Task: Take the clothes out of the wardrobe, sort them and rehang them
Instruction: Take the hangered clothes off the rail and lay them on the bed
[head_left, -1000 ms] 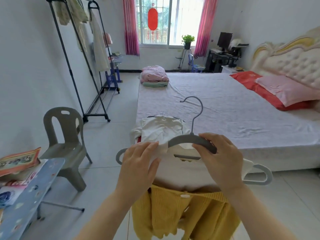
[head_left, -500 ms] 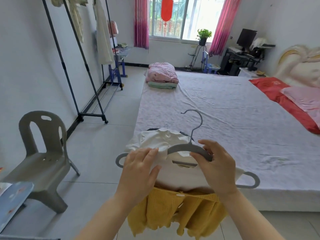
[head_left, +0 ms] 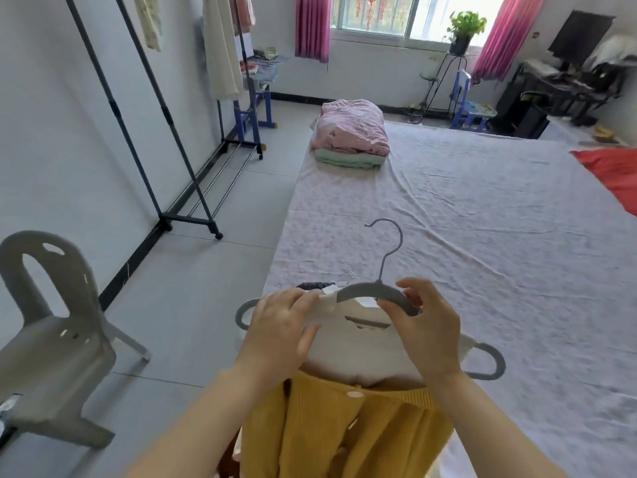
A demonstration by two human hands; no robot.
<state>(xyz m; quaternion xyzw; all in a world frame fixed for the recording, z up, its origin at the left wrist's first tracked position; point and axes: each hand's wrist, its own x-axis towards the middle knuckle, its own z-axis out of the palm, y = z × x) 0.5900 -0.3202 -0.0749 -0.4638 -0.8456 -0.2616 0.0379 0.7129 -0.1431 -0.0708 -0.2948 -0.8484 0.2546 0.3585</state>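
Over the near corner of the bed (head_left: 482, 236), centre foreground: grey hanger (head_left: 365, 290), held roughly level with its hook pointing up and away, white garment (head_left: 358, 343) draped across both of its shoulders. Left hand (head_left: 279, 334) at the garment's collar on the hanger's left side, fingers (head_left: 300, 298) laid over the fabric and thumb beneath, pinching the cloth. Right hand (head_left: 427, 334) on the hanger's right shoulder, thumb and forefinger closed around the grey arc just beside the base of the hook. Looped ends of the hanger projecting beyond both hands. Below the white garment and both hands: yellow knitted cardigan (head_left: 348, 429), hanging down past the lower edge of view; means of support hidden. Just behind the left hand, on the bed edge: dark garment (head_left: 312, 286) with thin wire hooks (head_left: 348, 272) rising beside it. Far end of the bed, left side: folded pink quilt (head_left: 351, 131) stacked on a folded pale green one (head_left: 348, 160). Right edge: red cloth (head_left: 613, 170) on the bed. Along the left side: dark metal clothes rack (head_left: 115, 108), cream garment (head_left: 222, 56) hanging from it. Lower left: grey plastic chair (head_left: 58, 339) on the tiled floor (head_left: 193, 305), well apart from the bed. Background: window (head_left: 372, 12) flanked by pink curtains (head_left: 312, 25), potted plant (head_left: 463, 27) on a stand (head_left: 444, 63), dark monitor (head_left: 579, 36) on a tabletop (head_left: 565, 77) at far right.
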